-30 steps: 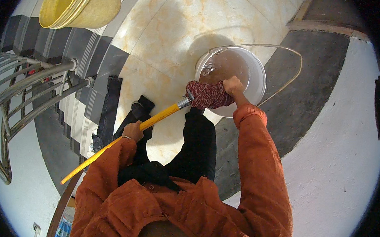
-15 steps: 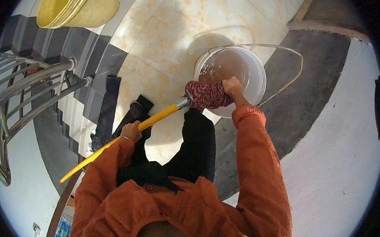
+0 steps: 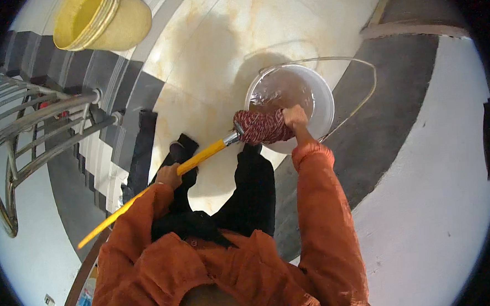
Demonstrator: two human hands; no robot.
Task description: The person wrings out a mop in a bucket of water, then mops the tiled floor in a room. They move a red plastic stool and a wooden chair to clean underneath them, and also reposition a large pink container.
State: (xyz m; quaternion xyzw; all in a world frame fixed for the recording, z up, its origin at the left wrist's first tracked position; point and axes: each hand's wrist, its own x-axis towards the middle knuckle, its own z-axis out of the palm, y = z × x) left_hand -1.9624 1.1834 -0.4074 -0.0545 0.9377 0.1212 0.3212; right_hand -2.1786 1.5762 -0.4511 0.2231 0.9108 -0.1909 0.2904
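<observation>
Wringing stage, head view only. Right hand (image 3: 294,117) is clenched around the red-and-white mop head (image 3: 263,127), squeezing it right at the near rim of the white bucket (image 3: 325,101). Left hand (image 3: 169,174) is wrapped around the yellow mop handle (image 3: 147,194), which runs from the mop head down to the near left, past the orange sleeve (image 3: 320,215). Mop head sits above the bucket's near edge, strands bunched tight, not spread on the floor. Brown murky water (image 3: 283,90) fills the bucket, thin wire bail (image 3: 363,86) flopped out to the right.

Progress, as a judgement: dirty water suggests the mop has already been rinsed at least once; the squeeze is under way, not finished, since the hand is closed on the strands over the bucket. Cream marble floor (image 3: 223,54) looks faintly streaked near the bucket; cannot tell wet from dry. Wiping the floor appears to remain.

Other things: yellow bucket (image 3: 97,22) far left, steel stair railing (image 3: 28,136) on the left, grey floor band (image 3: 398,111) to the right, person's dark trousers (image 3: 252,191) near centre.
</observation>
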